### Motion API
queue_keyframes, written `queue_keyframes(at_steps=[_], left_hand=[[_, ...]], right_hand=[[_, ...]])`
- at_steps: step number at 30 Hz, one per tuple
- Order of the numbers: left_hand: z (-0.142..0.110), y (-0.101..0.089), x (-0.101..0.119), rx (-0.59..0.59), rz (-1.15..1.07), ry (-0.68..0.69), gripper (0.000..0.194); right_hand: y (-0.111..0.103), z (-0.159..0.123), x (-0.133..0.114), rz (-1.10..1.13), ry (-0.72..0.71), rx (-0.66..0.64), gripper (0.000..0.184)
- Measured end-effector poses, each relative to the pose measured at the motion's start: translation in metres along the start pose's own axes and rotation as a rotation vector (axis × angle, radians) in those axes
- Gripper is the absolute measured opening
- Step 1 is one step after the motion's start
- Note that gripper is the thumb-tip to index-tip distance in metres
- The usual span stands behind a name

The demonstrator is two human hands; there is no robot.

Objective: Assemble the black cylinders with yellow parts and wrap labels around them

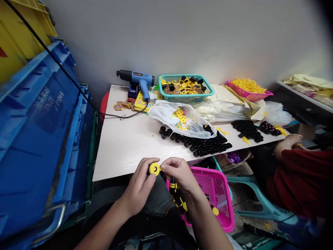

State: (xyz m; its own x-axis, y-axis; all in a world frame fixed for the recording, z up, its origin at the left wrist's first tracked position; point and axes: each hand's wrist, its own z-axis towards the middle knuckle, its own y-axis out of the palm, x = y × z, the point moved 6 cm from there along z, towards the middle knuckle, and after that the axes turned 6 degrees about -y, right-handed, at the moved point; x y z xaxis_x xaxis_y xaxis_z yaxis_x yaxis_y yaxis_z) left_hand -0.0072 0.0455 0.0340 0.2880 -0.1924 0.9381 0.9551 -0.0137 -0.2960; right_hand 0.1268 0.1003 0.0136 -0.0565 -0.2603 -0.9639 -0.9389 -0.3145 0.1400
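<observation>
My left hand (pixel 139 185) is closed around a small dark cylinder, mostly hidden by the fingers. On the end of it sits a yellow ring cap (pixel 151 169) with a round hole, facing up toward me. From the right, my right hand (pixel 179 172) pinches the narrow tab of that yellow cap between thumb and forefinger. Both hands are in front of the table edge. Beneath my right forearm is a pink basket (pixel 225 208) with black cylinders and yellow caps inside. Rows of black cylinders (pixel 208 147) stand on the table beyond my hands.
A white plastic bag (pixel 166 113) with yellow rings and small beads lies on the table (pixel 117 146). Behind are a blue heat gun (pixel 144 83), a teal basket (pixel 187 99) and a pink tray (pixel 249 95). Blue crates (pixel 28 139) rise at left. Another person's red sleeve (pixel 301 173) shows at right.
</observation>
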Motion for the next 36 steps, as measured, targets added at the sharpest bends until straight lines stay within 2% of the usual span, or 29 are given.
queue_keyframes(at_steps=[3,6,10,13,17,20,23,25,27,30,32,36], left_hand=[[-0.001,0.0,0.006,0.027,0.027,0.067,0.032],[-0.002,0.002,0.012,0.028,0.077,0.168,0.036],[-0.007,0.005,0.018,0.121,0.26,0.321,0.058],[-0.01,0.008,0.02,0.188,0.297,0.441,0.064],[-0.007,0.007,0.012,0.196,0.125,0.42,0.056],[-0.004,0.006,0.006,0.143,-0.11,0.366,0.053],[-0.003,0.006,0.006,0.052,-0.281,0.383,0.052],[-0.003,0.007,0.008,-0.005,-0.24,0.414,0.054],[-0.003,0.011,0.007,-0.04,-0.081,0.429,0.057],[-0.003,0.015,-0.001,-0.023,0.129,0.445,0.059],[-0.004,0.016,-0.008,0.005,0.174,0.437,0.059],[-0.007,0.022,-0.015,0.003,0.178,0.387,0.059]], right_hand=[[0.003,-0.001,0.005,0.032,0.001,-0.048,0.027],[0.009,-0.003,0.005,0.154,-0.062,-0.132,0.029],[0.03,-0.008,0.006,0.3,-0.083,-0.333,0.045],[0.041,-0.008,0.009,0.366,-0.091,-0.315,0.04],[0.043,-0.008,0.011,0.432,-0.122,-0.236,0.037],[0.04,-0.011,0.015,0.512,-0.087,-0.35,0.047],[0.034,-0.014,0.024,0.612,-0.007,-0.481,0.054],[0.028,-0.013,0.03,0.59,-0.012,-0.462,0.057],[0.024,-0.01,0.033,0.509,-0.064,-0.376,0.055],[0.022,-0.008,0.029,0.345,-0.199,-0.238,0.043],[0.022,-0.008,0.027,0.271,-0.232,-0.186,0.04],[0.022,-0.009,0.033,0.249,-0.152,-0.246,0.045]])
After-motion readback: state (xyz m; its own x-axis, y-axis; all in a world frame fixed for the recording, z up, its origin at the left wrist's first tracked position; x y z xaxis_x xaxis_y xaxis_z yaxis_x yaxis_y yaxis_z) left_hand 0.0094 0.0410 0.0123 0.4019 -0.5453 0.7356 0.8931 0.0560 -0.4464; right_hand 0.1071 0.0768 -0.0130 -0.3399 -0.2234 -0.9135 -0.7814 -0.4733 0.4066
